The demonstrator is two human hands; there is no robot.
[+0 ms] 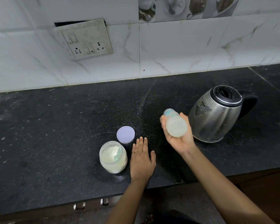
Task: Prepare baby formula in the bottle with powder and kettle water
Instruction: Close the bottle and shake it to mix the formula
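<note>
Our right grip (182,143) is wrapped round the bottle (176,126), which hangs in the air just left of the kettle (217,113), tilted with its base towards us and its bluish cap end away (it is blurred, so we cannot tell how full it is). We judge it light, stiff plastic, smooth and somewhat slippery, best held round the middle of the barrel rather than by the cap. Our left grip (141,160) holds nothing, lying flat with straight fingers on the worktop (55,126) farther left of the kettle; left of it again stands the open powder jar (113,156), its lilac lid (125,134) close by. We can read no brand, label or writing on bottle, jar or kettle
</note>
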